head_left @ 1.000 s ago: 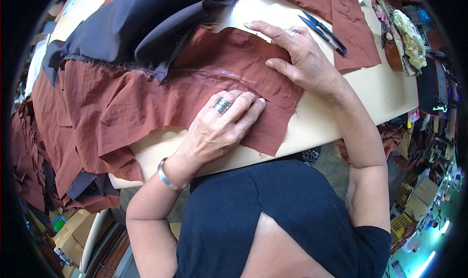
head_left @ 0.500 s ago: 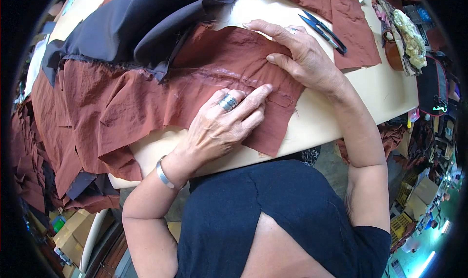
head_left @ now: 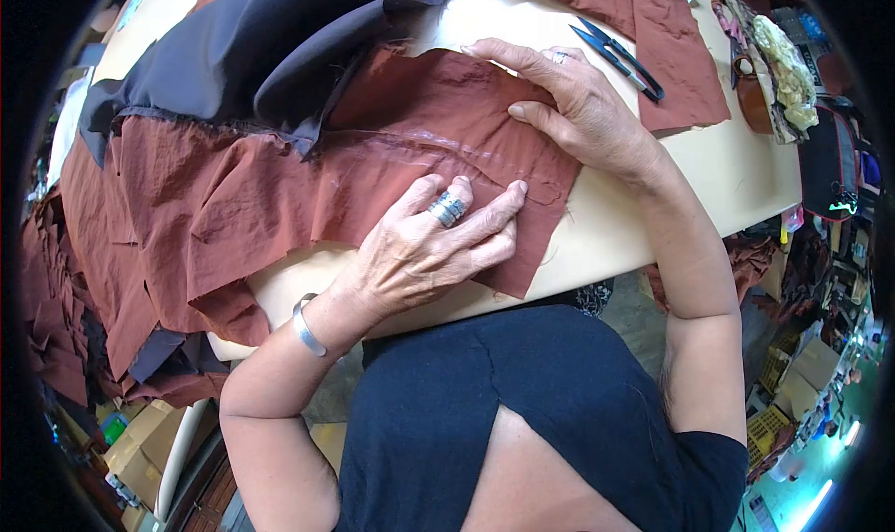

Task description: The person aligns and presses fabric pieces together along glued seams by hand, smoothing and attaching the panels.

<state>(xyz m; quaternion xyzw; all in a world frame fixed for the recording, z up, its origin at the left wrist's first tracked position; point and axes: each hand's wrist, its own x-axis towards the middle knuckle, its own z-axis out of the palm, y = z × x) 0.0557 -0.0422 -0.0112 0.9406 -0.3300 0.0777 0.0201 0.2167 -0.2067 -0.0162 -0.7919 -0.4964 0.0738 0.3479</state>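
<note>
A reddish-brown piece of cloth (head_left: 224,192) lies across the pale tabletop, wrinkled, with a shiny line running along it near the middle. My left hand (head_left: 438,243), with a wide silver ring and a bangle, rests on the cloth's lower part, fingers apart and partly bent, index fingertip touching the fabric. At the upper right part of the cloth, my right hand (head_left: 592,112) lies with thumb and index finger spread wide, the index fingertip at the far edge. Its other fingers are largely hidden. Dark grey fabric (head_left: 214,52) is heaped against the cloth's upper left.
Black thread snips (head_left: 620,61) lie beyond my right hand, beside another brown cloth strip (head_left: 681,75). A patterned item with a pale crumpled bundle (head_left: 783,80) sits at the table's right edge. Cardboard boxes (head_left: 144,448) stand below left. Brown cloth hangs off the table's left side (head_left: 61,317).
My left hand has slid slightly down and its index fingertip slightly right, with the fingers spreading a little. My right hand stays nearly in place. The cloth looks almost unmoved.
</note>
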